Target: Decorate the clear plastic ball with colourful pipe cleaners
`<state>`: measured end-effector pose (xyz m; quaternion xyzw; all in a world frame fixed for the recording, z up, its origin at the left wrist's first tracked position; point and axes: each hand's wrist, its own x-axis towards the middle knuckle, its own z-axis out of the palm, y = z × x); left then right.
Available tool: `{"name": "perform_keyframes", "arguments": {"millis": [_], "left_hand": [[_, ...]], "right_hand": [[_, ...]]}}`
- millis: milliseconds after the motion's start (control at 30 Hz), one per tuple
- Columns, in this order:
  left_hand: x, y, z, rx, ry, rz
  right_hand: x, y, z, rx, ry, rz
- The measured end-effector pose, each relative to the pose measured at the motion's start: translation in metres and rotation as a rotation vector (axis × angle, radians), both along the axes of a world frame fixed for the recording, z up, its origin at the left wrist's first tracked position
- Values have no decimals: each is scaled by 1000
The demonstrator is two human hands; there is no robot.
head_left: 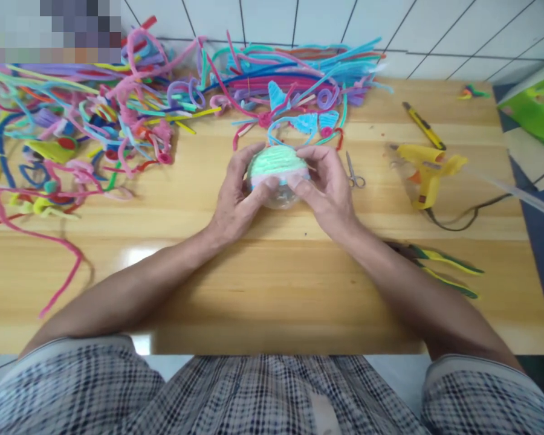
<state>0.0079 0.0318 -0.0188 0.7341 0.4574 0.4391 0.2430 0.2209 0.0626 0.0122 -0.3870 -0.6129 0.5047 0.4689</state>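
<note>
Between my two hands is a clear plastic ball (278, 166), its upper part covered in rows of mint-green pipe cleaner with a pink and blue band below. The lower part is bare and see-through. My left hand (245, 193) curves around the ball's left side, thumb pressed on the front. On the right side my right hand (324, 184) grips it the same way, the two thumbs close together. Just beyond the ball lie light-blue pipe-cleaner shapes (306, 122) with pink coils. Small scissors (354, 172) rest right of my right hand.
Tangled pipe cleaners (86, 127) cover the left and back of the wooden table (272, 290). To the right lie a yellow glue gun (428, 172) with its cord, a yellow cutter knife (424, 125) and green-yellow pliers (448, 266). A tiled wall (326, 24) stands behind.
</note>
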Motion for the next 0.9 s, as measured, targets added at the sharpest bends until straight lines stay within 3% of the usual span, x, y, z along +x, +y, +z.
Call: {"name": "perform_keyframes", "arguments": {"millis": [200, 600, 900], "left_hand": [[5, 2, -3, -25, -199, 24], [-1, 12, -19, 40, -268, -69], [3, 10, -16, 97, -261, -101]], "right_hand": [[0, 0, 1, -46, 46, -2], [3, 6, -19, 57, 52, 18], [4, -2, -13, 150, -9, -34]]}}
